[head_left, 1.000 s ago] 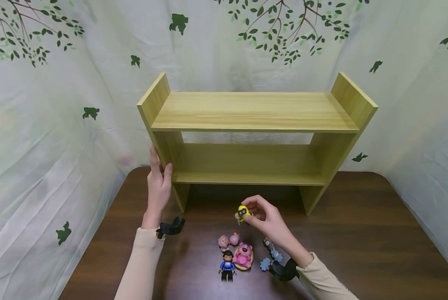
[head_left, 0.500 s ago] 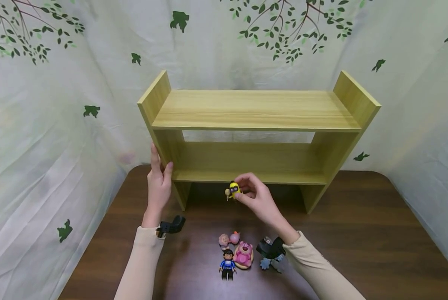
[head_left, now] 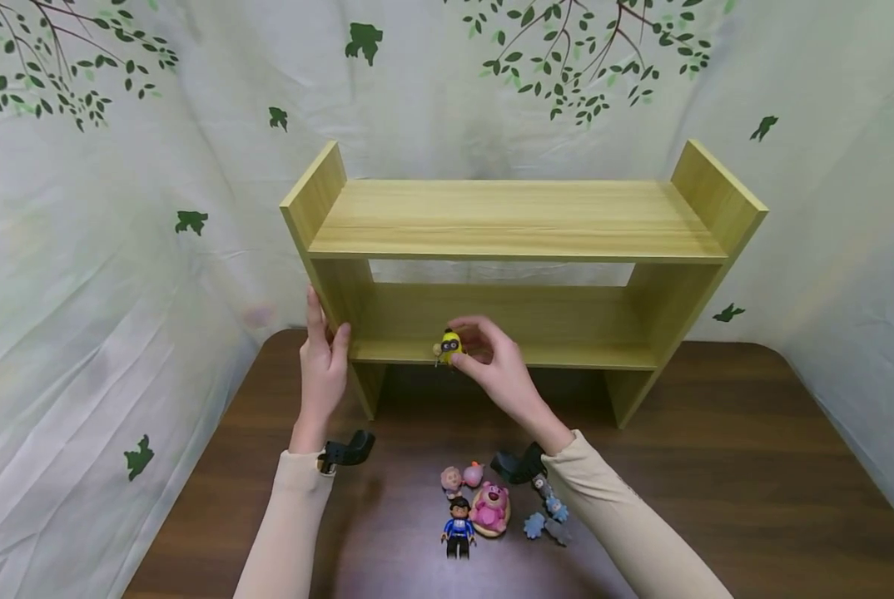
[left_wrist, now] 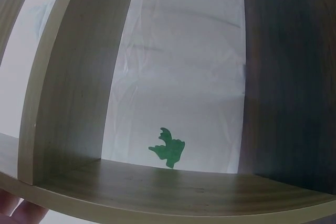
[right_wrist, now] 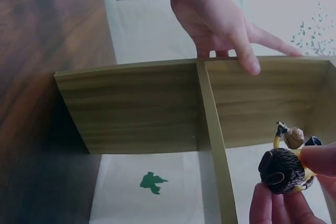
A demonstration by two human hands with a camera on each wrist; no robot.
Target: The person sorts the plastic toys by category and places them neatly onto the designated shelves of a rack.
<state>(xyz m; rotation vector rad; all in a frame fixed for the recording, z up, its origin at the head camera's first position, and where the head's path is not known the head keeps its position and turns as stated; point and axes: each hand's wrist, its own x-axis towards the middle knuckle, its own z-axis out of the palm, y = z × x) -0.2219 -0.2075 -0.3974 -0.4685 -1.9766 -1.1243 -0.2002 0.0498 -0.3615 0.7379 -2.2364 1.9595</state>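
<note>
My right hand (head_left: 501, 370) pinches a small yellow toy figure (head_left: 450, 343) with dark goggle-like eyes, between thumb and fingers. It overlaps the front edge of the lower board of a two-tier wooden shelf (head_left: 514, 218). From the right wrist view, the toy figure (right_wrist: 282, 169) shows a dark, furry-textured back and a round tan piece at its side. My left hand (head_left: 323, 370) grips the shelf's left side panel, fingers along the outside. Seen from the right wrist, the left hand's thumb (right_wrist: 245, 56) hooks over the panel's edge to the inner side.
On the brown table (head_left: 717, 474), a pink bear figure (head_left: 489, 509), a doll in blue (head_left: 458, 526), a pale pink figure (head_left: 450, 479) and a round pink toy (head_left: 473, 474) stand grouped. Blue-grey toys (head_left: 555, 509) lie beside the right sleeve. A leaf-print cloth (head_left: 192, 133) hangs behind.
My right hand has carried the yellow toy figure up and leftward, from above the table to the lower board's front edge. My left hand stays on the side panel.
</note>
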